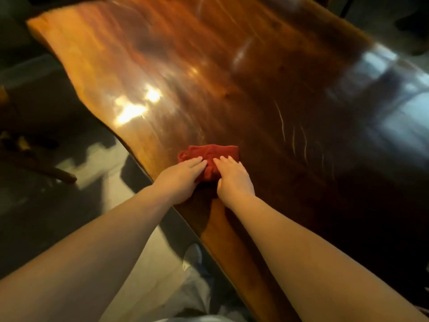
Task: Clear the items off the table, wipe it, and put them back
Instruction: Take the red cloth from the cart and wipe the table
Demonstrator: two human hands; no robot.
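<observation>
Red cloth (209, 156), bunched, lying on wooden table (232, 77) near its left edge; both hands pressing on it.

Left hand (180, 176) is lying palm down with fingers extended and close together, fingertips (197, 160) overlapping the cloth's left portion; not gripping, flattened against fabric and tabletop. Right hand (233, 176) is resting palm down on the cloth's right portion, fingers slightly curled over the fabric, thumb tucked at the near side; whether it is pinching the fabric cannot be told. Both bare forearms are reaching in from the lower frame. Tabletop is showing glossy reddish-brown grain, bright light reflections and pale streaks. Floor (130, 205) is showing beside the table's wavy edge, blurred.
</observation>
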